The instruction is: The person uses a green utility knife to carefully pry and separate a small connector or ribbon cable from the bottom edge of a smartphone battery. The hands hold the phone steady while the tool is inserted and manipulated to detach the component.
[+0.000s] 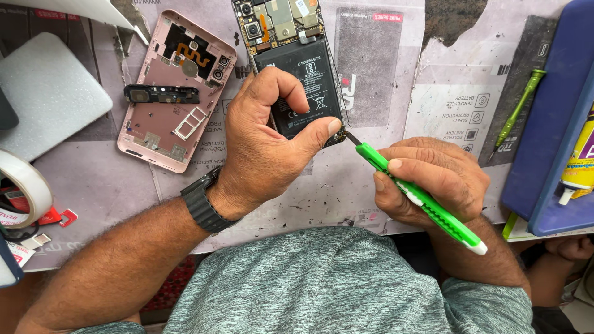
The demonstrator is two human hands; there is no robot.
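Note:
An opened phone [291,49] lies face down on the bench, its black battery and circuit board exposed. My left hand [263,145] grips its lower end, thumb pressed on the bottom right corner, index finger curled over the battery. My right hand [430,179] holds a green and white screwdriver [421,198] like a pen. Its dark tip touches the phone's bottom corner beside my left thumb. A dark watch is on my left wrist.
A pink phone back cover [176,93] with a black part and a SIM tray on it lies at the left. A tape roll [25,188] sits at the far left, a grey pad [46,93] above it. A second green tool [520,108], a blue tray [554,130] and a yellow glue tube [581,164] are at the right.

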